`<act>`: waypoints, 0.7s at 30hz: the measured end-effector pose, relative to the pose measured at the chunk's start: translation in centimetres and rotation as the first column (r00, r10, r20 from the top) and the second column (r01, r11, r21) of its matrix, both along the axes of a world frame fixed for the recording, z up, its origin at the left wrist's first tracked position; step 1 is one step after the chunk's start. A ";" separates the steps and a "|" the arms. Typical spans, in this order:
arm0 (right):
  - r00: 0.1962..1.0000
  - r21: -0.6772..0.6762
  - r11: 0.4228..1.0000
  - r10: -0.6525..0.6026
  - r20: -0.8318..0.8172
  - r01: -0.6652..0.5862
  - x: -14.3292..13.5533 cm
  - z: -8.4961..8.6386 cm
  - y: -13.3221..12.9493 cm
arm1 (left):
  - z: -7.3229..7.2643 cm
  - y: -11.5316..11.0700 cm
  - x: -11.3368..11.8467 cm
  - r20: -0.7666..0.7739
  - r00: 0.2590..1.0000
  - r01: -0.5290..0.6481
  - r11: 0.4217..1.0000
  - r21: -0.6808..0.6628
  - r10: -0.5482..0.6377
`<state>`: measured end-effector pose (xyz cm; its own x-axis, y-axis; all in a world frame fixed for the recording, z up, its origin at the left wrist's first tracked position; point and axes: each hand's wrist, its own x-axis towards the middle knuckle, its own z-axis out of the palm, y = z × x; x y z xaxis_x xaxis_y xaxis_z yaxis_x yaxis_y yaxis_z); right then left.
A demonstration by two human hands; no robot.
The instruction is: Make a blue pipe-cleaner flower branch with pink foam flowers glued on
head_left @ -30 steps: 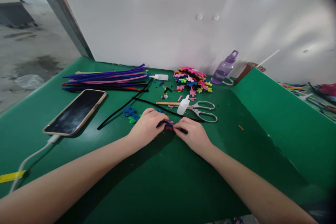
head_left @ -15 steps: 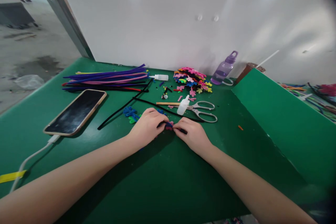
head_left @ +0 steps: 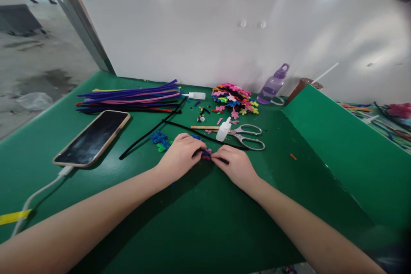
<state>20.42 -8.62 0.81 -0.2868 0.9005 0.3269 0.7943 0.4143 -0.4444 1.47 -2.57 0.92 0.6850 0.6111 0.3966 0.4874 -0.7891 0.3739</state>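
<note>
Both my hands pinch one small pink and blue fuzzy flower [head_left: 207,154], low over the table. My left hand [head_left: 180,154] is closed on its left side, and my right hand [head_left: 236,162] holds its right edge between thumb and fingertips. Blue fuzzy flowers [head_left: 159,138] and a green one [head_left: 162,147] lie left of my left hand, partly hidden by it. Just beyond my hands stands a tilted white squeeze bottle [head_left: 224,130], against scissors [head_left: 248,135] with grey handles. A long black pipe cleaner [head_left: 192,129] runs behind my fingers.
A phone [head_left: 93,139] on a cable lies at left, below a bundle of pipe cleaners [head_left: 135,96]. Toward the back are a second squeeze bottle [head_left: 196,95], a pile of colourful fuzzy flowers [head_left: 231,97] and a purple water bottle [head_left: 272,85]. A green divider [head_left: 346,145] borders the right side.
Both hands keep their pinch on the flower with hardly any movement. The view has shifted very slightly, and a person's legs in the far background have moved.
</note>
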 end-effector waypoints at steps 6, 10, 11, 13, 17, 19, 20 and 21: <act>0.994 0.106 0.992 -0.057 -0.089 0.066 0.0 0.7 -0.5 | 0.4 -0.3 -0.1 -0.025 0.999 -0.036 0.999 0.038 0.037; 0.991 0.106 0.989 -0.097 -0.093 0.107 0.0 1.0 -0.6 | 0.6 -0.4 -0.1 -0.020 0.999 -0.045 0.998 0.054 0.046; 0.991 0.100 0.990 -0.092 -0.092 0.101 0.1 1.0 -0.5 | 0.6 -0.4 -0.1 -0.024 0.999 -0.032 0.998 0.048 0.033; 0.993 0.093 0.993 -0.066 -0.101 0.075 0.1 0.9 -0.5 | 0.6 -0.4 -0.1 -0.030 1.000 -0.004 0.999 0.032 0.005; 0.993 0.082 0.996 -0.013 -0.116 0.023 0.1 0.6 -0.5 | 0.4 -0.3 -0.2 -0.029 1.000 0.010 1.000 0.015 -0.010; 0.995 0.070 0.998 -0.001 -0.101 0.008 0.1 0.5 -0.5 | 0.2 -0.1 -0.2 -0.024 1.000 0.013 1.000 0.003 -0.012; 0.996 0.063 0.998 0.003 -0.090 0.003 0.1 0.5 -0.4 | 0.1 -0.1 -0.2 -0.019 1.000 0.016 1.000 -0.001 -0.016; 0.997 0.055 0.999 0.004 -0.080 0.001 0.1 0.4 -0.4 | 0.0 0.0 -0.2 -0.014 1.000 0.018 1.000 -0.004 -0.018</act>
